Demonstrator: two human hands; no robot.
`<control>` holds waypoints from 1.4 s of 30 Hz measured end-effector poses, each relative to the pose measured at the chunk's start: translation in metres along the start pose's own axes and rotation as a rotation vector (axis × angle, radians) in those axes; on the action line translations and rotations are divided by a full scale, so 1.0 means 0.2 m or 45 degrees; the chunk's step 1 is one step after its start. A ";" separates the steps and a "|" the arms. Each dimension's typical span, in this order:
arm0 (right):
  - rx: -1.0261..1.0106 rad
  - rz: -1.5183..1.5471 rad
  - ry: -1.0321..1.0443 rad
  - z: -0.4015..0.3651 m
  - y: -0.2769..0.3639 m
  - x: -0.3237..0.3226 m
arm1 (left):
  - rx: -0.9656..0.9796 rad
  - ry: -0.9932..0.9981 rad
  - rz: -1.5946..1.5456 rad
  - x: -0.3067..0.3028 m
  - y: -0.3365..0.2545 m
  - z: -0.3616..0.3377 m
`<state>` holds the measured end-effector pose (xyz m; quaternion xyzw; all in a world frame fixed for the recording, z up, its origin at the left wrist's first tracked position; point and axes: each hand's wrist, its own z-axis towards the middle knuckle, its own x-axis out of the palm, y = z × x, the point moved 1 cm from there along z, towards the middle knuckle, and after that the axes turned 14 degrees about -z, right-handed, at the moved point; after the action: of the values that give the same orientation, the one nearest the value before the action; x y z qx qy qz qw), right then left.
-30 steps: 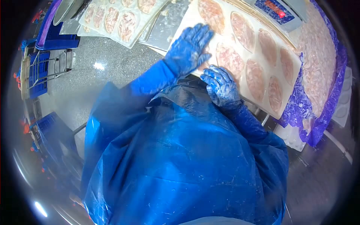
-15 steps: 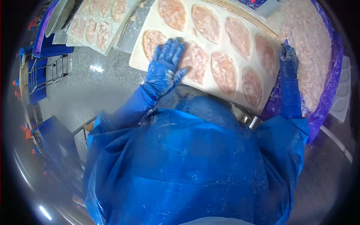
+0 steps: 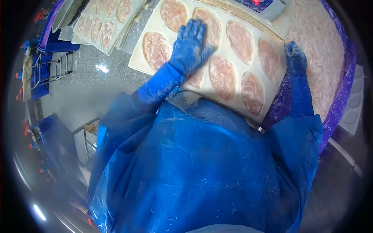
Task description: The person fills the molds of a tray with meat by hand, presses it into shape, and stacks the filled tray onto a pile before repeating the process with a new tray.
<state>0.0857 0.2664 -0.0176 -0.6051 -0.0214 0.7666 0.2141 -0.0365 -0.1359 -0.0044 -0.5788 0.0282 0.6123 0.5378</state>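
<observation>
A white mould board (image 3: 198, 83) with several leaf-shaped hollows lies in front of me. Pale pink raw meat (image 3: 156, 50) fills the hollows. My left hand (image 3: 189, 48), in a wet blue glove, rests on the board with fingers stretched out. Its fingertips lie on the meat in an upper hollow, and the palm partly covers a lower one. At the board's right edge is my right hand (image 3: 296, 57), also gloved, fingers curled closed. What it grips, if anything, is hidden. To its right spreads a large mass of loose pale meat (image 3: 320, 58) on purple sheeting (image 3: 344, 89).
More filled mould boards (image 3: 103, 25) are stacked at upper left. Other stacked boards (image 3: 252, 17) lie behind mine. An unfilled mould (image 3: 353, 99) stands at far right. A metal-framed cart (image 3: 50, 72) and wet grey floor (image 3: 93, 83) are on the left.
My left hand has slid right and away from me across the board, uncovering the left hollow. The board and my right hand have shifted slightly left.
</observation>
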 end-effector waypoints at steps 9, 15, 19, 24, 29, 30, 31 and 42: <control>-0.409 0.393 -0.111 0.15 -0.37 0.33 | 0.054 0.477 -0.525 -0.24 -0.08 -0.10; 0.597 2.461 0.734 -0.41 -0.01 -0.65 | -0.323 -0.294 -0.117 -0.64 0.49 -0.29; 0.853 2.666 0.847 -0.74 0.32 -0.63 | -0.858 -0.199 -1.049 -0.66 0.52 -0.41; 0.900 2.801 0.761 -0.77 0.45 -0.61 | -0.866 -0.169 -1.100 -0.74 0.53 -0.36; 0.763 2.987 0.410 -0.55 0.31 -0.61 | -1.038 -0.149 -1.040 -0.81 0.36 -0.20; 0.718 3.016 0.338 -0.47 0.25 -0.61 | -0.943 -0.079 -1.190 -0.84 0.33 -0.10; 0.672 3.032 0.295 -0.37 0.18 -0.59 | -0.858 -0.009 -1.337 -0.89 0.29 -0.02; 1.005 2.353 0.322 0.29 -0.55 -0.08 | -0.659 -0.189 -2.281 -0.46 0.75 1.02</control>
<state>0.0679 0.3731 0.0451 -0.3473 0.7331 0.5147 -0.2776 -0.3021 -0.1220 0.0416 -0.4458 -0.6001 -0.0079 0.6641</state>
